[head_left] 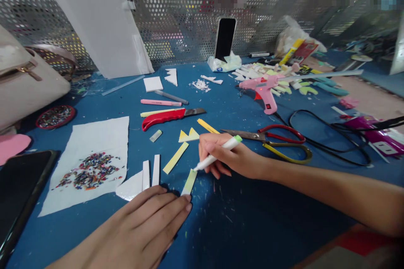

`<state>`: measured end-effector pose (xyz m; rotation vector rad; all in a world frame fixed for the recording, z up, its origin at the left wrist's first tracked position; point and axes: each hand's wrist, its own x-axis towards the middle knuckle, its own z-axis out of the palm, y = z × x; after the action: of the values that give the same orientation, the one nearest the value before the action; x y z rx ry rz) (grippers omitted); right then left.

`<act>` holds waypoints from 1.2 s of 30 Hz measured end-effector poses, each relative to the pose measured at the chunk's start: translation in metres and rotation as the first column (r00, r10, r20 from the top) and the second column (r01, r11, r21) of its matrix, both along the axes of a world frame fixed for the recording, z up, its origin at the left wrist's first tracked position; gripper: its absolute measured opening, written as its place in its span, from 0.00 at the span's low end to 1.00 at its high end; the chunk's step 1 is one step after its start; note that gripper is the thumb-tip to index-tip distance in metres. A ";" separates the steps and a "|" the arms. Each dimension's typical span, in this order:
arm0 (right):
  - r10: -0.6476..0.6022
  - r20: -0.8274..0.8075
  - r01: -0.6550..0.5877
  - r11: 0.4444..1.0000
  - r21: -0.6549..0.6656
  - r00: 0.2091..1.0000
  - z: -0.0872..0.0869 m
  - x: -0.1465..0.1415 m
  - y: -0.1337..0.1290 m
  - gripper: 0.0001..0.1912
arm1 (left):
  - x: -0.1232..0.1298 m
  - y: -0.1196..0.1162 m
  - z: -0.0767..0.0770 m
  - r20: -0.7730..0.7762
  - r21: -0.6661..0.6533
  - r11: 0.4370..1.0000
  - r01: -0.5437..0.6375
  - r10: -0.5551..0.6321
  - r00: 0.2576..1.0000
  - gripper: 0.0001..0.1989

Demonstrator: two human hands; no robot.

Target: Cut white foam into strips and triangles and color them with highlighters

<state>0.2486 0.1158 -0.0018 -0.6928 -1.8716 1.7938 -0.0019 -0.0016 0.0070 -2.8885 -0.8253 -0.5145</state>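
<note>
My right hand (232, 157) grips a white marker (217, 154) with a light green end. Its tip touches the far end of a strip (190, 180) that is partly coloured pale green. My left hand (148, 222) lies flat with fingers stretched out, its fingertips on the near end of that strip. Just beyond the left fingers are two white strips (156, 169) and a white curved piece (131, 188). A yellow-green strip (176, 158) lies between the hands, with a yellow zigzag piece (188, 135) and a small marker cap (155, 135) farther back.
Scissors (263, 135) lie beyond my right forearm, near a pink glue gun (263, 90) and its cord. A red-handled knife (167, 117) rests mid-table with its blade bare. At left are white paper (115, 130) bearing beads and a phone (27, 193). Another phone (225, 38) stands behind.
</note>
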 end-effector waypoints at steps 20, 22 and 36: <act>-0.020 0.048 0.020 1.000 -0.017 0.999 0.002 -0.001 0.000 0.27 | -0.002 -0.001 -0.002 -0.016 -0.033 0.999 -0.010 0.010 1.000 0.18; -0.044 0.045 0.045 0.999 -0.019 0.998 0.002 -0.001 0.000 0.27 | -0.002 -0.002 -0.002 -0.007 -0.030 1.000 -0.009 0.009 1.000 0.18; -0.081 0.058 0.082 0.996 -0.024 0.995 0.004 -0.002 0.002 0.27 | -0.002 -0.001 -0.001 0.014 -0.009 1.000 0.001 -0.001 1.000 0.18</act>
<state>0.2469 0.1177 0.0023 -0.8263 -1.8320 1.7674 -0.0038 -0.0023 0.0058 -2.8968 -0.8295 -0.5328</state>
